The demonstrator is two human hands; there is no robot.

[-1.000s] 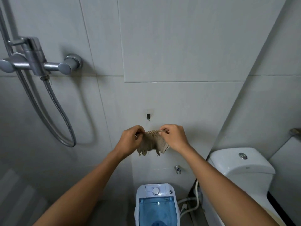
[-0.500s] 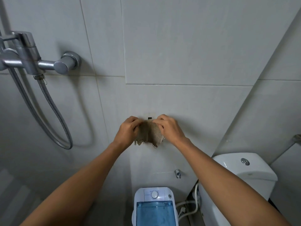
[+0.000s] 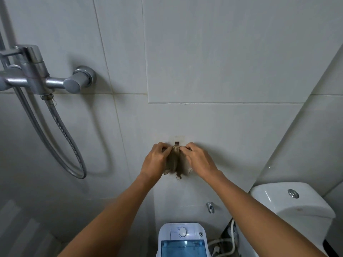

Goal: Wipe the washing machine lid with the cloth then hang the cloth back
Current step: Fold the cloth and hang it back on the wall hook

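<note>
The hanging step looks in hand. One toilet (image 3: pixel 291 206) stands right of the one washer (image 3: pixel 182 240); above the washer, two hands, left hand (image 3: pixel 155 161) and right hand (image 3: pixel 199 159), pinch one cloth (image 3: pixel 176 163) at its top edge, against one hook (image 3: pixel 176 143). Next: seat the cloth on the hook, then let go.

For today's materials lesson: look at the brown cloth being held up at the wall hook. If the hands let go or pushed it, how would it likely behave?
The cloth is probably floppy: it bunches and sags between the left hand and right hand. It seems light, since fingertip pinches carry it. Its ragged lower edge suggests it could snag on the hook rather than slide off.
</note>
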